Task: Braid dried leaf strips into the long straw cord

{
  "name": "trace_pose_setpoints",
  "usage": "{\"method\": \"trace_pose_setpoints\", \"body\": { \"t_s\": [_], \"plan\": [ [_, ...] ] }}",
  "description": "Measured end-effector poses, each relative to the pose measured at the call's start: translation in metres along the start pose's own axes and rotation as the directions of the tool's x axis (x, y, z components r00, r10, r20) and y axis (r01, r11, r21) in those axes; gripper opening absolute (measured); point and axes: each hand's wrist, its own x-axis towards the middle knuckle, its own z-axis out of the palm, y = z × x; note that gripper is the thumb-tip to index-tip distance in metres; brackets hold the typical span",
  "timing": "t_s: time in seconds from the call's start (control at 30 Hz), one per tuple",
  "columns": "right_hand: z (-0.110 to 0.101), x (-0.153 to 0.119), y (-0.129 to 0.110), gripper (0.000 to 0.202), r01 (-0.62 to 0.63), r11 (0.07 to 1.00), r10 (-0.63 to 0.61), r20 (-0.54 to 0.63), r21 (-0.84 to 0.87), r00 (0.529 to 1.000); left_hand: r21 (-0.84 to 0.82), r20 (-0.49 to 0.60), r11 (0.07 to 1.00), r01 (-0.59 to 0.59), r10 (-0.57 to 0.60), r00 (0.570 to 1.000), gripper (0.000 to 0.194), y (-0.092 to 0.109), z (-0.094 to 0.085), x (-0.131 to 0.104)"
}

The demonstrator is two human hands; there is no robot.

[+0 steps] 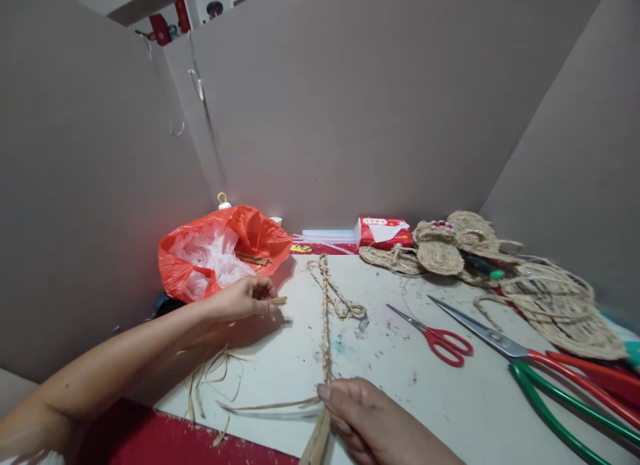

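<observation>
A thin braided straw cord (pixel 325 318) runs away from me across the white tabletop, its far end looping back on itself. The near end of this braid is pinched between the thumb and fingers of my right hand (pixel 363 411). Flat, loose straw strands (pixel 270 406) stick out from that grip to the left and toward me. My left hand (pixel 253 297) is beside the red plastic bag, its fingers closed on a short strip of straw (pixel 280 301).
Left of centre sits the red plastic bag (pixel 173 251), with straw scraps (pixel 215 378) nearer me. Red-handled scissors (pixel 445 341) and large shears (pixel 505 345) lie to the right. Coiled straw pieces (pixel 550 298) and a tissue pack (pixel 367 230) line the back. Grey partitions (pixel 340 118) enclose the table.
</observation>
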Motion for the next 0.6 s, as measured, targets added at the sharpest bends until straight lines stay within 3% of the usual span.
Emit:
{"method": "trace_pose_setpoints", "body": {
  "t_s": [0.13, 0.33, 0.5, 0.6],
  "plan": [
    [-0.002, 0.004, 0.002, 0.050, -0.006, 1.000, 0.006, 0.017, -0.017, 1.000, -0.044, -0.063, 0.998, 0.041, -0.044, 0.997, 0.030, 0.011, -0.010, 0.002],
    [-0.003, 0.005, 0.005, 0.051, -0.026, 1.000, 0.026, 0.029, -0.013, 0.999, 0.231, -0.064, 0.973, 0.019, -0.005, 0.998, 0.038, 0.009, -0.010, 0.006],
    [-0.001, 0.002, 0.000, 0.049, -0.004, 1.000, 0.003, 0.025, 0.029, 1.000, 0.056, 0.038, 0.990, 0.133, -0.135, 0.990, 0.027, 0.007, -0.008, 0.010],
    [-0.001, 0.000, 0.000, 0.047, -0.019, 0.999, 0.018, 0.037, 0.033, 0.999, 0.010, 0.036, 0.989, 0.145, -0.146, 0.989, 0.021, 0.010, -0.006, 0.009]
  ]
}}
